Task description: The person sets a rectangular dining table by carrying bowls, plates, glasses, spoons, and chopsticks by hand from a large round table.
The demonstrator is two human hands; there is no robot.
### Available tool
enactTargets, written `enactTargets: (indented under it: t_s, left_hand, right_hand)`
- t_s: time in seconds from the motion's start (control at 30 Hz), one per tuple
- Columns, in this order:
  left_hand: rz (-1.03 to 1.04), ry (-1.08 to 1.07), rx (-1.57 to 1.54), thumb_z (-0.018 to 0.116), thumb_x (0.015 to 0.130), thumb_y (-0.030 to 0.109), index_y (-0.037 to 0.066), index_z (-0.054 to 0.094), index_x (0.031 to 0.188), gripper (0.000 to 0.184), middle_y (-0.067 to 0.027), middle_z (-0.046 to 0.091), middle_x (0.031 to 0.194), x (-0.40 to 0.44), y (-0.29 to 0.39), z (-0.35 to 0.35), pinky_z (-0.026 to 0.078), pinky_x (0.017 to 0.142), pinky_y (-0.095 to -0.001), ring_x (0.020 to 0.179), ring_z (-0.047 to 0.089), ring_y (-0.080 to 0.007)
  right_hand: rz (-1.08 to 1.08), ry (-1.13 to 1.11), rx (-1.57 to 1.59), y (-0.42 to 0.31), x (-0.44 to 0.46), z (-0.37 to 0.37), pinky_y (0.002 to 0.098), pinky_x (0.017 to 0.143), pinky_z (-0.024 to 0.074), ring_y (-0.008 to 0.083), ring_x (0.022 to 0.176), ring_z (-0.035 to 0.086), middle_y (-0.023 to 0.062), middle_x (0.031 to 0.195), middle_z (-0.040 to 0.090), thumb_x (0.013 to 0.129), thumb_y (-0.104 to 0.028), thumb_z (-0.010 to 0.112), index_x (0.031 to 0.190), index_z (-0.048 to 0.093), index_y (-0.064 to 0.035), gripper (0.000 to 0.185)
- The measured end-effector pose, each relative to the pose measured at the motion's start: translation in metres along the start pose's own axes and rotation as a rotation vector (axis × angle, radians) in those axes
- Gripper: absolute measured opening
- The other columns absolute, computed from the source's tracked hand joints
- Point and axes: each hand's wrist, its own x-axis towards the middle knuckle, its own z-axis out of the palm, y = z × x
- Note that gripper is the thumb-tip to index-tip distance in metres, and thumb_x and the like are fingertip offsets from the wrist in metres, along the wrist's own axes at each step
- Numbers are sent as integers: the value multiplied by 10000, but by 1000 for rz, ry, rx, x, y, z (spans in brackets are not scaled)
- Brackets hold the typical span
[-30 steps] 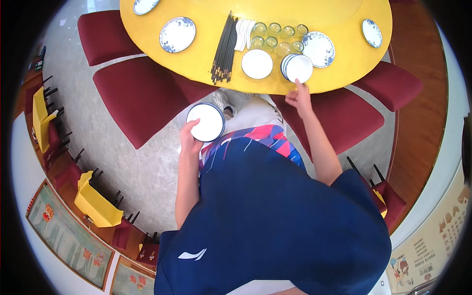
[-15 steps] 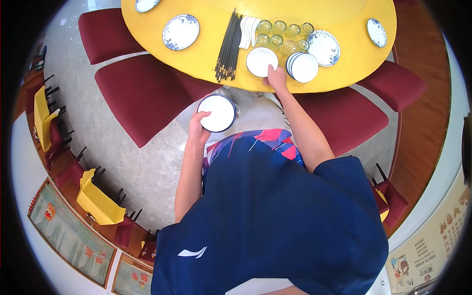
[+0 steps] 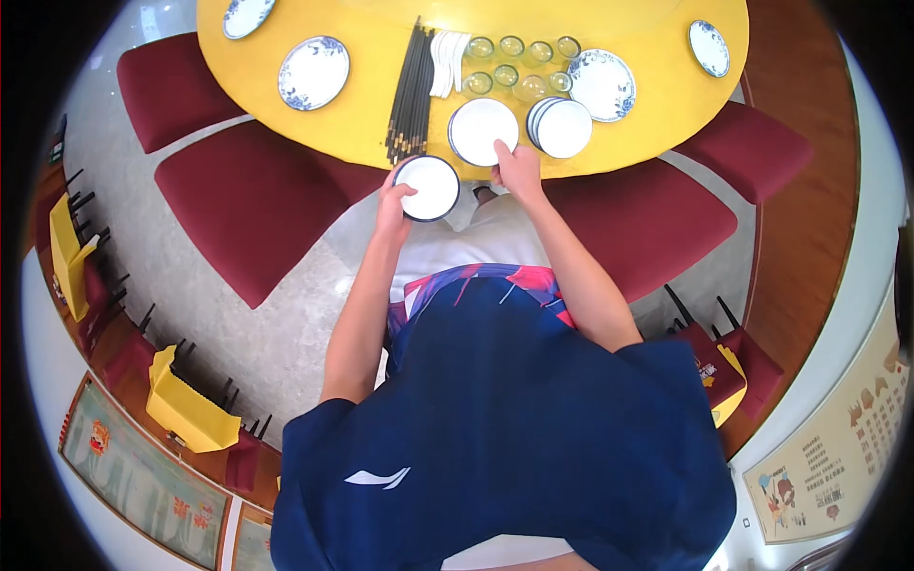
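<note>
My left hand [image 3: 392, 207] is gripping a small round white dish with a dark blue rim [image 3: 432, 189], its thumb closing over the rim onto the upper face; its other fingers are passing mostly out of sight behind and beneath. My right hand [image 3: 520, 173] is pinching a second round white dish [image 3: 479, 129] at its near right edge, thumb lying on the face, fingertips being hidden underneath. I cannot tell how far that dish is standing clear of the table. The far part of the yellow-covered table [image 3: 657, 122] is running out of view at the top, and the upper left blue-patterned white plate [image 3: 249, 15] is being cut off there. The stack of blue-rimmed white dishes [image 3: 566, 129] is overlapping itself, hiding its exact count.

Both handled dishes are facing up toward me; being round, they are showing no long axis. The first is hanging in front of the table's near edge, close to the butt ends of the dark chopsticks [image 3: 411, 90]; the second is sitting or hovering over the near part, between chopsticks and stack. The chopsticks are pointing lengthwise away from me, alongside slender white curved utensils [image 3: 445, 65]. Eight small greenish clear glasses [image 3: 511, 46] are standing beyond the second dish.
</note>
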Motion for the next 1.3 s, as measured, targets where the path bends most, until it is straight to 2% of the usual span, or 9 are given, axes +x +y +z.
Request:
enactTargets:
  t_s: [0.1,0.27,0.5,0.67,0.77,1.0,1.13,1.2,1.3]
  left_hand:
    - [132,-55,305,482,630,-54,1,596,1234,617,-127,609,1218,18,-10,18,459,966,-313,1140,580,-239]
    - [169,-78,293,489,626,-47,1,600,1243,629,-116,625,1189,49,-28,51,443,969,-295,1115,585,-233]
    - [354,72,520,542,608,-4,77,660,1192,601,-160,558,1203,84,-39,93,441,959,-316,1119,531,-269]
    - [303,-8,212,537,594,-12,19,651,1185,602,-128,537,1156,102,-44,105,460,934,-323,1100,540,-260]
    - [300,-48,168,531,640,-22,-29,564,1216,577,-113,531,1094,107,-45,108,469,906,-331,1058,550,-254]
    - [542,151,667,622,792,11,-15,416,1148,411,-160,544,1039,130,-58,59,478,866,-361,993,564,-260]
    - [465,110,815,621,841,35,-7,462,1196,391,-174,594,1099,111,-38,59,485,864,-334,1007,600,-250]
    - [239,41,689,619,881,68,-12,488,1239,389,-169,607,1106,102,-29,55,492,853,-334,1005,604,-228]
    - [115,-12,557,524,968,267,65,470,1351,437,-103,570,1222,86,-17,56,491,897,-387,1081,567,-196]
  right_hand:
    - [40,-11,66,-9,-26,-12,311,444,466,165,436,590,108,545,611,932,-324,558,714,641,69,457]
    - [76,14,102,1,-48,-29,285,396,405,131,412,542,81,536,594,942,-335,574,726,646,43,441]
    - [158,-9,61,6,-49,-41,297,431,454,138,425,575,98,546,614,945,-328,564,812,661,79,440]
    - [96,-20,1,5,-45,-44,297,430,454,140,423,574,96,552,616,950,-332,558,782,651,69,444]
    - [71,-26,-21,-1,-37,-43,299,445,460,144,438,584,95,547,613,952,-337,553,755,647,62,455]
    - [22,-9,-196,0,-17,-25,348,526,489,189,493,618,120,542,613,954,-370,535,721,646,56,498]
    - [-29,23,-164,4,-9,-18,335,490,461,178,447,579,92,497,575,937,-402,555,634,634,34,536]
    - [-33,3,-172,3,-4,-18,332,478,460,180,440,580,91,497,577,945,-393,545,631,633,34,537]
    - [-71,-44,-205,3,6,-16,330,455,464,186,426,580,104,512,588,962,-376,526,636,632,45,543]
